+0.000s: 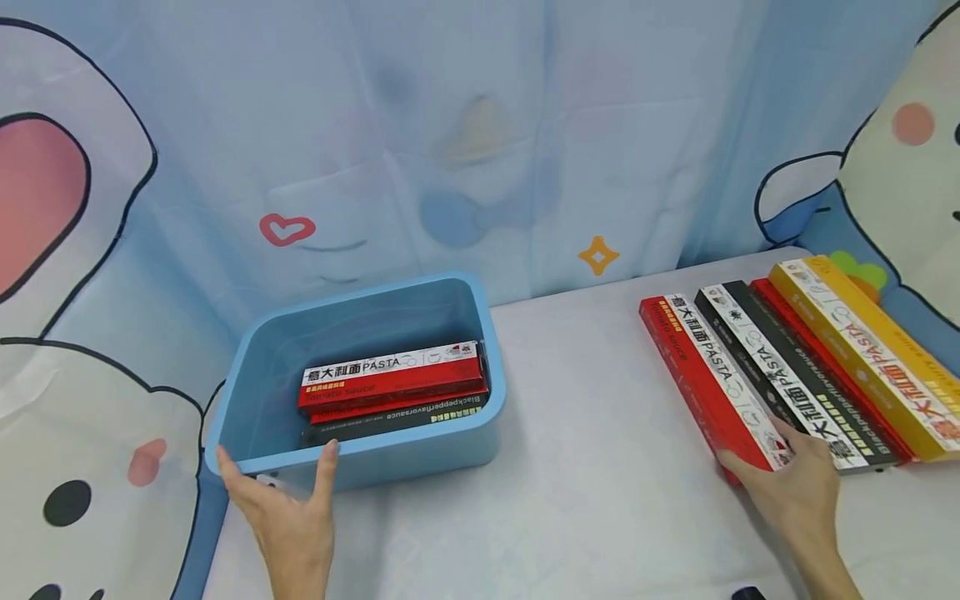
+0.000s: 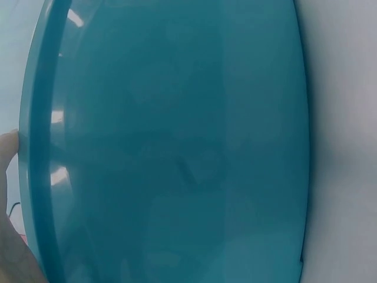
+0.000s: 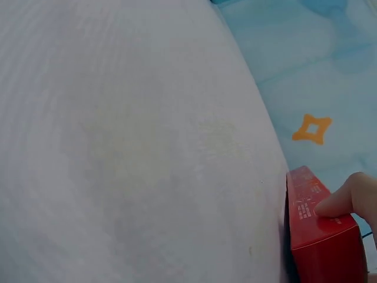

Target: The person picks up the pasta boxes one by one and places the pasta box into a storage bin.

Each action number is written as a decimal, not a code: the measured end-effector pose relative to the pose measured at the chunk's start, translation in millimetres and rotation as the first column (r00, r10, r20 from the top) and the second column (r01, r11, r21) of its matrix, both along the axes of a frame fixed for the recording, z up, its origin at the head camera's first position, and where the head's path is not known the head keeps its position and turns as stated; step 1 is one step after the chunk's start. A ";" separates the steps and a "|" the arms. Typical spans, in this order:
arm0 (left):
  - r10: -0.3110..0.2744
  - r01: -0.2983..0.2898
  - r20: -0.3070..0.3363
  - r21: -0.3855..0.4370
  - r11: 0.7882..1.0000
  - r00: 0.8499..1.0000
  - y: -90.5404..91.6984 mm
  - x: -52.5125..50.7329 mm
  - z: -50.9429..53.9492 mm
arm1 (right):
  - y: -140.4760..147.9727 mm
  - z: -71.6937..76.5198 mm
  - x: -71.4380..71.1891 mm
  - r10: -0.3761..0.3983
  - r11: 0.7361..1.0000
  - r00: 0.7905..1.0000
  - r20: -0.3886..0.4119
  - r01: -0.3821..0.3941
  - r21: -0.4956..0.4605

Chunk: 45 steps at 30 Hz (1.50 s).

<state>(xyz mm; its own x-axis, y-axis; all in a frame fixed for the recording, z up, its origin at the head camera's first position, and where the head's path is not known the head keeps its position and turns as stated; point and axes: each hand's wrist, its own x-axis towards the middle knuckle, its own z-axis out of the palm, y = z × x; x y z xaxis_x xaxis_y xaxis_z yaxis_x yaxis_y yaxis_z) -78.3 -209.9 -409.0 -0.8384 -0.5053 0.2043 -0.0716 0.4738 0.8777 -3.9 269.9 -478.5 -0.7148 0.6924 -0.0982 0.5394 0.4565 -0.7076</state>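
The left hand (image 1: 288, 525) has its thumb and a finger on the front rim of a blue bin (image 1: 420, 457); the bin's side fills the left wrist view. Inside the bin lie a red pasta box (image 1: 393, 380), another red one under it and a black box (image 1: 405, 423) in front. At the right, the right hand (image 1: 798, 492) grips the near end of a red pasta box (image 1: 705, 375), thumb on its left side and fingers on the other. That thumb presses the red box (image 3: 321, 230) in the right wrist view.
Right of the gripped box lie a black pasta box (image 1: 795, 375), a red box (image 1: 832, 371) and a yellow box (image 1: 870, 350), side by side. A patterned blue curtain (image 1: 600, 167) hangs behind the white table (image 1: 570, 433). A small dark object (image 1: 747, 593) shows at the front edge.
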 end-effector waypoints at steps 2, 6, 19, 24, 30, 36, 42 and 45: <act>0.004 -0.004 -0.001 -0.001 1.000 1.000 -0.8 0.6 -0.1 | -0.8 0.3 1.4 -0.005 1.000 1.000 -0.013 0.005 0.004; 0.001 -0.001 -0.007 0.000 1.000 1.000 -0.9 0.8 -0.9 | -2.3 3.4 4.8 -0.021 0.999 0.997 -0.079 0.025 0.047; 0.016 -0.016 0.007 -0.014 1.000 1.000 -2.7 1.7 -3.0 | -14.8 37.3 3.9 0.055 0.993 0.979 -0.197 -0.033 0.117; 0.012 -0.012 0.010 -0.008 1.000 1.000 -3.1 0.0 -3.8 | -29.7 70.7 -10.7 0.139 0.984 0.944 -0.301 -0.098 0.146; 0.007 -0.007 -0.004 -0.016 1.000 1.000 -2.7 -1.7 -3.1 | -52.5 117.0 -36.4 0.285 0.955 0.848 -0.447 -0.213 0.204; 0.002 -0.002 -0.008 -0.019 1.000 1.000 -2.5 -2.9 -2.0 | -81.7 166.5 -69.0 0.452 0.892 0.691 -0.565 -0.366 0.266; 0.002 -0.002 0.002 -0.005 1.000 1.000 -2.4 -3.2 -0.7 | -109.3 208.6 -99.5 0.562 0.816 0.603 -0.566 -0.517 0.259; 0.001 -0.001 0.002 -0.006 1.000 1.000 -1.2 -3.1 -1.1 | -120.3 223.4 -110.3 0.601 0.780 0.598 -0.530 -0.582 0.229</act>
<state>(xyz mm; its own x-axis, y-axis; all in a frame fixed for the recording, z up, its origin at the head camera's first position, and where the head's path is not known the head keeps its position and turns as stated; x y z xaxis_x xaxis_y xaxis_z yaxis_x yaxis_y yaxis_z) -81.4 -211.1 -410.0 -0.8383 -0.5049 0.2058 -0.0739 0.4791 0.8746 -114.3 149.5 -255.1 -0.8842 0.0935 0.4577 -0.3337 0.5593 -0.7589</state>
